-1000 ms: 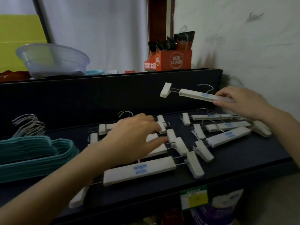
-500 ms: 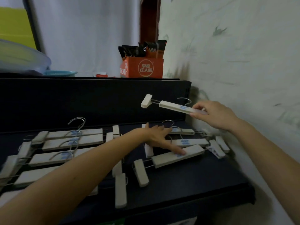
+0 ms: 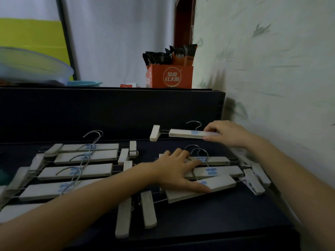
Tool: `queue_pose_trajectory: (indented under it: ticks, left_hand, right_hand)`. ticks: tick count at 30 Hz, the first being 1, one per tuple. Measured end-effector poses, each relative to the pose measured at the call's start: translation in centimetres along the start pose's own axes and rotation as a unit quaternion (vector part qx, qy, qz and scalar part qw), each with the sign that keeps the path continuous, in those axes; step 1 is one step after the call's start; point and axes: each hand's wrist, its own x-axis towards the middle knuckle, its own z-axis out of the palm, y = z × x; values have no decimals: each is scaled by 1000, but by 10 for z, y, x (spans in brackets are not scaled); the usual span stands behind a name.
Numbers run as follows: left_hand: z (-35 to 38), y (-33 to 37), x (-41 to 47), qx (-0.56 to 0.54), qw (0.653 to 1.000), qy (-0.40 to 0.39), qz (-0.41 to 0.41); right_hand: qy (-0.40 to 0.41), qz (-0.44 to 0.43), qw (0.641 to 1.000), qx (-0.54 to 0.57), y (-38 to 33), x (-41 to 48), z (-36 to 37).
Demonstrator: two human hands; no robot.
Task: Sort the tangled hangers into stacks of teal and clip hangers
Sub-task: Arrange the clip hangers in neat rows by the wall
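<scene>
While the right hand [image 3: 224, 133] pinches a lifted clip hanger [image 3: 186, 135] by its bar end, above the left hand's [image 3: 176, 169] flat, spread fingers [image 3: 196, 186] pinning the pile [image 3: 223, 172] beneath them, it looks light, stiff, best gripped mid-bar, clear of hooks [image 3: 196, 124].

We see a dim picture with a cool, greenish cast. The brightest patch is the pale curtain [image 3: 117, 42] at 12 o'clock, which glows evenly. The dark counter [image 3: 217, 223] at 6 o'clock swallows detail, and the white clip hangers [image 3: 78, 172] look grey on it. Near the centre, the clip hanger [image 3: 186, 133] in the right hand [image 3: 224, 133] has fairly crisp edges. The bowl [image 3: 36, 66] at 10 o'clock and the left forearm [image 3: 72, 205] at 7 o'clock are smeared. A soft shadow lies on the wall [image 3: 272, 69] at 3 o'clock. Straight lines lean towards the edges.
</scene>
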Motion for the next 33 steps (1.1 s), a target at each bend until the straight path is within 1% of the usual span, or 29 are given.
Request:
queue_pose_trajectory:
  ticks: [4,8,12,17,19,23,25,28,31,33]
  left_hand:
    - [3,13,-19,0,1000,5,24]
    - [5,22,-29,2,999,9,35]
    - [5,25,-30,9,999,15,29]
    - [9,25,-29,9,999,35,19]
    - [10,22,-27,-16,998,52,11]
    - [4,8,-19,-88,992,85,-27]
    - [-2,-2,-14,-115,989,76,-54]
    - [-11,-13,-8,-166,984,26,-67]
    - [-16,-13,3,-207,976,-29,-66]
    - [-19,-10,12,-247,964,-30,-88]
  right_hand:
    - [-57,-22,998,-1,-7,14,9]
    - [-85,-33,996,0,-10,27,23]
    - [-110,-31,993,-1,-11,33,35]
    - [-140,-22,989,-43,-18,27,35]
    - [-131,-14,991,-27,-19,15,21]
    - [-64,-22,996,60,-22,-38,-11]
    - [-64,-31,992,100,-24,-73,-17]
    - [-94,-33,987,124,-27,-120,-16]
    - [-141,-21,986,87,-31,-145,-5]
    - [-132,-22,989,62,-32,-151,4]
